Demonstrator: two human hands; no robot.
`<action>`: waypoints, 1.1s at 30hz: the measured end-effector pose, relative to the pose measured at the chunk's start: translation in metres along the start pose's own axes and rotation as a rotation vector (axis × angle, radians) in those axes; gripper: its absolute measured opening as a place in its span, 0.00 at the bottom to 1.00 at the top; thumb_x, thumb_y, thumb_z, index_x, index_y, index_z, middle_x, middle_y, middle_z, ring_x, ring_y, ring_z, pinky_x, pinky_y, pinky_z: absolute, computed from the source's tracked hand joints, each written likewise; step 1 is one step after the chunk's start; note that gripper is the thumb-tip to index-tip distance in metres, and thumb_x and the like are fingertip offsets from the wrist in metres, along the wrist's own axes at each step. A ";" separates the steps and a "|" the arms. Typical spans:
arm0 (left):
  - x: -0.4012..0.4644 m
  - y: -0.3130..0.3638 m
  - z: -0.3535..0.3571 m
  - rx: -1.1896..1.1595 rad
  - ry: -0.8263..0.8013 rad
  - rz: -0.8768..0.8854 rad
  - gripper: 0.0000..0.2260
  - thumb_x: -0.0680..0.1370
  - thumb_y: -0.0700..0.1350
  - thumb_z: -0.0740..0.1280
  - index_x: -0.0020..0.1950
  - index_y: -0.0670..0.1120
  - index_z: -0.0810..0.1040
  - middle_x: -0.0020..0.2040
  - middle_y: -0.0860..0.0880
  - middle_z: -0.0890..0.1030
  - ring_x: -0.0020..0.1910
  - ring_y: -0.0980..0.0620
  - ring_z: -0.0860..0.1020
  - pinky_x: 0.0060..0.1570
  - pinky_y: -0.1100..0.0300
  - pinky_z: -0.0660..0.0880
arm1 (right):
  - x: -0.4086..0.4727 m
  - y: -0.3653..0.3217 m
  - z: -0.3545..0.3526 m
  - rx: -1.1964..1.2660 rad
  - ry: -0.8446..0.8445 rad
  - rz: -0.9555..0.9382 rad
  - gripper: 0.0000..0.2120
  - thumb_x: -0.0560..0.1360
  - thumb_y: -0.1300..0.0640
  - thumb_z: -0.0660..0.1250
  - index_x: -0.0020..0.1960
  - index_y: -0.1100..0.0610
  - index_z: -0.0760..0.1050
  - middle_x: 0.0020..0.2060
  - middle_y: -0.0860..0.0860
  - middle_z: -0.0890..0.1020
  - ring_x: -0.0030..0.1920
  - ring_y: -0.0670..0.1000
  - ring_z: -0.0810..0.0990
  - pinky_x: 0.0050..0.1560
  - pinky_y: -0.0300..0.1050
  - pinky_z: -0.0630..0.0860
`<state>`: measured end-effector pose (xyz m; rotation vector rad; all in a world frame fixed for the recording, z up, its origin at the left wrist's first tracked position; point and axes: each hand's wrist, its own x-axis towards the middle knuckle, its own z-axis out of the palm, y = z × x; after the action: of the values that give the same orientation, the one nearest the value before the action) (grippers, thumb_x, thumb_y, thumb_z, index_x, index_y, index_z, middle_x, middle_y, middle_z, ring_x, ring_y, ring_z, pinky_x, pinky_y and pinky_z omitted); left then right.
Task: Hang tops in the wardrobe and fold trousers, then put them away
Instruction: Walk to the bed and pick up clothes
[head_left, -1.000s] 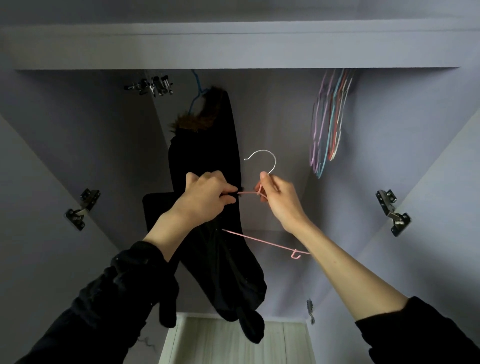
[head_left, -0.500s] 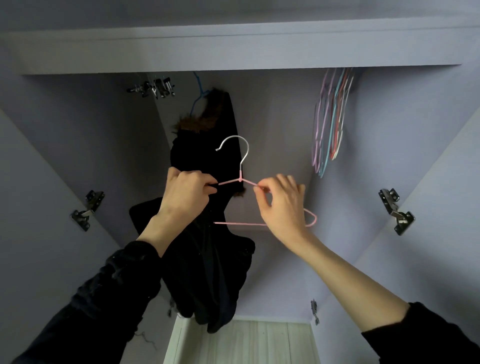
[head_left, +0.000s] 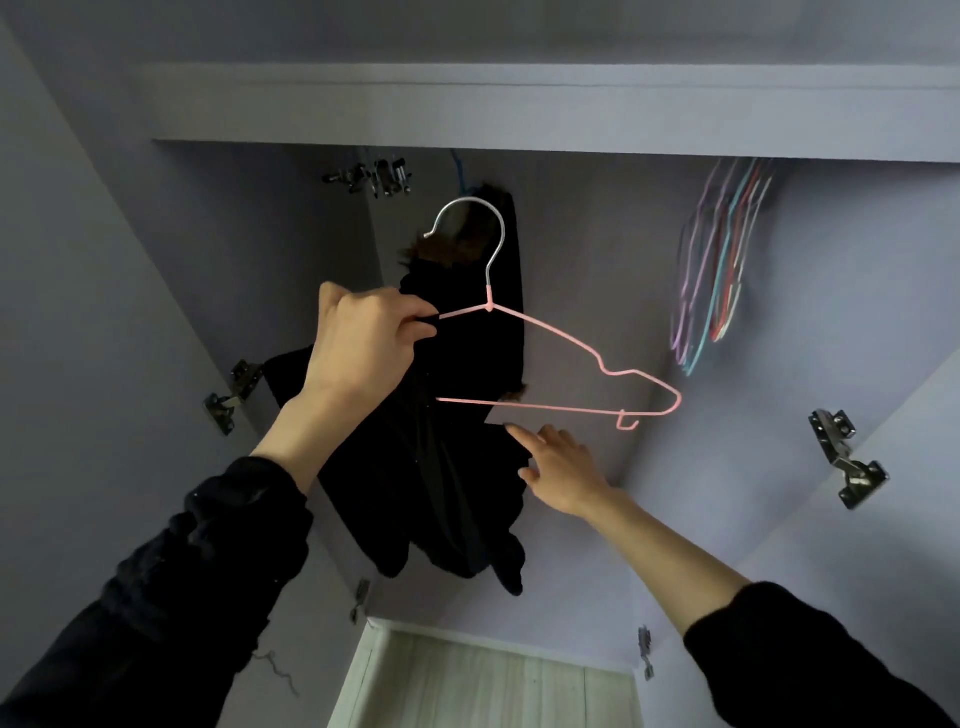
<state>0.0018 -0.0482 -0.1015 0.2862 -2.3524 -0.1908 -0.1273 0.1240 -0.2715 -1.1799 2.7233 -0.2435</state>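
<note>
Left hand gripping pink wire hanger and black top together; right hand loose-fingered, holding nothing.

Inside lilac wardrobe: black top half-draped off hanger's left shoulder, hanging below. Fur-collared black coat just behind hanger's silver hook. Bunch of coloured empty hangers well right of hanger. Right hand just beneath hanger's bottom bar, fingertips at the top's edge.

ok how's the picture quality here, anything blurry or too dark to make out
Head view: dim, flat light; the black top is a detail-less dark mass against the hanging garment; the coloured hangers look smeared; wide-angle lens bends the wardrobe walls; pink hanger reads sharp.
</note>
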 end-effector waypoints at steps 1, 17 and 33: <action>0.000 -0.002 -0.002 -0.007 0.016 -0.002 0.06 0.75 0.41 0.69 0.49 0.45 0.84 0.41 0.47 0.83 0.40 0.46 0.79 0.51 0.61 0.54 | 0.004 0.000 -0.001 -0.032 -0.027 -0.002 0.25 0.79 0.51 0.59 0.74 0.45 0.57 0.63 0.54 0.69 0.64 0.57 0.66 0.60 0.53 0.65; -0.033 -0.075 0.021 0.063 -0.264 -0.356 0.07 0.76 0.39 0.68 0.51 0.45 0.84 0.51 0.44 0.83 0.54 0.41 0.78 0.64 0.47 0.64 | -0.026 0.115 -0.048 0.209 0.154 0.111 0.11 0.73 0.51 0.70 0.52 0.54 0.82 0.44 0.51 0.73 0.50 0.56 0.77 0.57 0.52 0.73; -0.029 -0.078 0.046 -0.087 -0.215 -0.388 0.07 0.76 0.42 0.69 0.53 0.46 0.83 0.52 0.45 0.83 0.56 0.42 0.77 0.60 0.53 0.58 | -0.025 0.126 -0.083 0.135 0.181 0.096 0.09 0.73 0.48 0.70 0.47 0.52 0.80 0.36 0.45 0.69 0.40 0.50 0.73 0.46 0.44 0.70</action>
<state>0.0015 -0.1133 -0.1702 0.7101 -2.4693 -0.5313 -0.2174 0.2340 -0.2157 -1.0342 2.8542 -0.5358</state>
